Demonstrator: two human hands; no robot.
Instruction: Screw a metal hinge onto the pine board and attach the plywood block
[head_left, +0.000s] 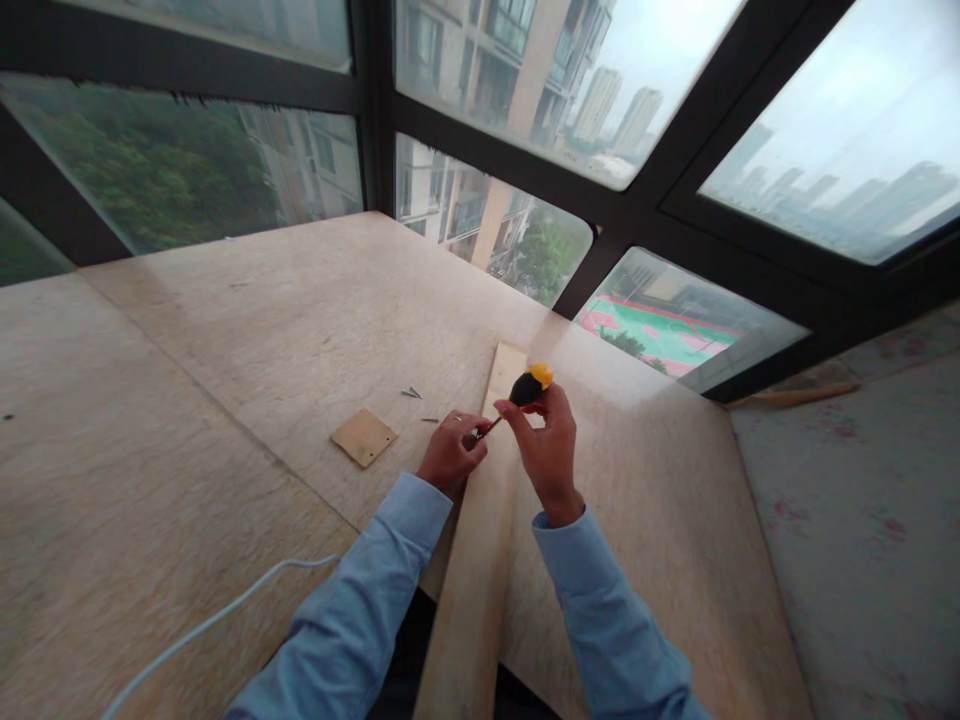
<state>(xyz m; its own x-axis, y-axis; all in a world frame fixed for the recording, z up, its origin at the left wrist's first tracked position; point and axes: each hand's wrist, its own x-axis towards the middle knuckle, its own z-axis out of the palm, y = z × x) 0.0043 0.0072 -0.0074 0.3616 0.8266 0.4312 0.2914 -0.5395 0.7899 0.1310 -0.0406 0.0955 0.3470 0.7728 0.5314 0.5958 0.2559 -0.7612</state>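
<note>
A screwdriver [529, 386] with a black-and-yellow handle is gripped by the fingers of a right hand [550, 447] above a pale wooden board [475, 545], which is laid on a mottled tabletop [247, 340] beside tall windows [551, 245]. With the hands taken as the centre of the dial, the handle is pointed between one and two o'clock and the shaft is slanted down toward seven or eight, where its tip is met by the left hand [448, 452]. That hand's fingers are curled in at the board's left edge; whether anything is pinched there cannot be told.

A slip is judged the plainest hazard: the tip is aimed at bare fingers, which could be jabbed if the slanted shaft were pushed off line. The board could also be rocked or shifted, since no clamp is seen and its six o'clock end seems to be carried past the tabletop's edge. What look like two screws [412, 393] at ten o'clock, and a lone screw [430, 420] between nine and ten, are laid loose and could be scattered by a brushed hand. A small square of wood [364, 438] is set flat at nine; a white cord [217, 604] at eight could be snagged by the left sleeve [360, 600].
</note>
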